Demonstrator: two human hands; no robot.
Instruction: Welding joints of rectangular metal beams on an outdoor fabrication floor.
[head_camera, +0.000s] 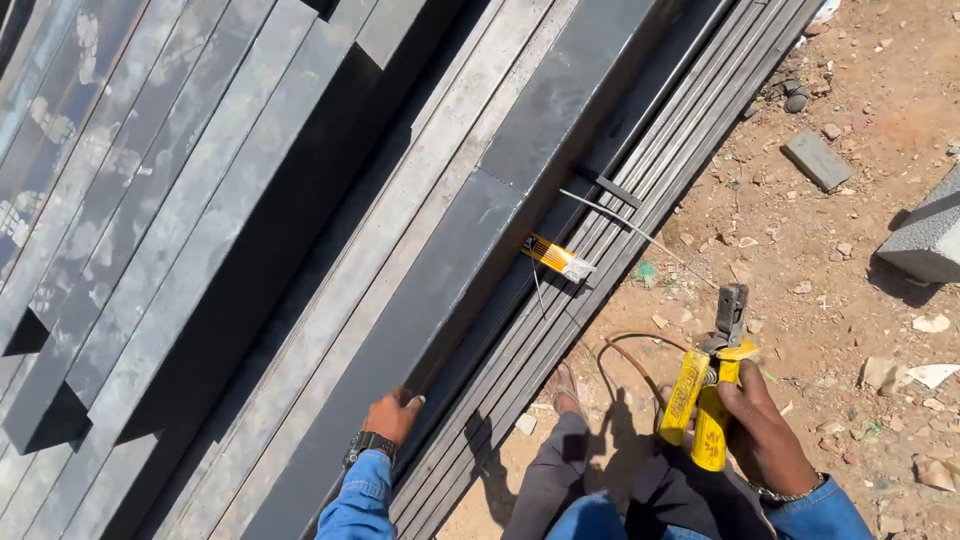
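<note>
Yellow-handled electrode holder (708, 385), dark metal jaws up toward twelve o'clock, gripped at four o'clock of the view, thin rod slanting off toward ten. Long dark steel beam (450, 290), flat, running from seven o'clock to one o'clock, touched near its lower end.

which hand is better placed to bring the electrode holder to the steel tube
Right hand: it already grips the yellow holder. The left hand rests on the tube.

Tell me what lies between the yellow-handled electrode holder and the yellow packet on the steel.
Head view: between the electrode holder and the packet lie narrow steel bars, stony dirt and a thin welding rod.
</note>
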